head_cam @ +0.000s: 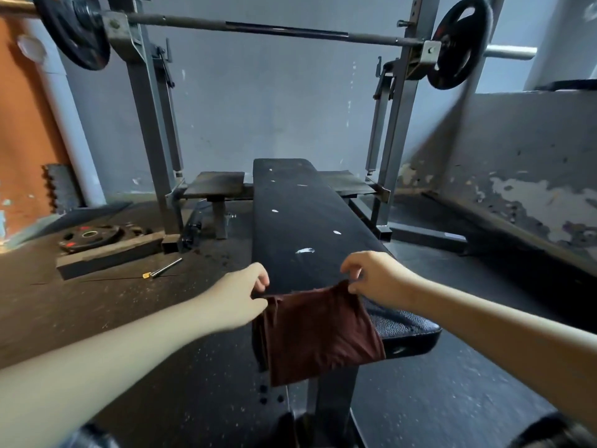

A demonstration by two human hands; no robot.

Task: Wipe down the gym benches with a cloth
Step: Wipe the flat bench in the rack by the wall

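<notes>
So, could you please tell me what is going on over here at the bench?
A person holds a dark red cloth by its top corners, left hand on one, right hand on the other. It hangs over the near end of the black bench, whose pad shows several white marks. A loaded barbell rests on the rack beyond.

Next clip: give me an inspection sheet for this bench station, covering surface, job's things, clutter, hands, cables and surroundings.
Surface: black bench pad, with white marks scattered along its top.
Job's things: dark red cloth, held spread out and hanging in front of the pad's near end.
Clutter: weight plates, a wooden plank and a metal pin on the floor to the left.
Grippers: left hand pinches the cloth's top left corner; right hand pinches the top right one.
Cables: nothing seen.
Surroundings: loaded barbell on a grey rack; wall with peeling paint at right.
</notes>
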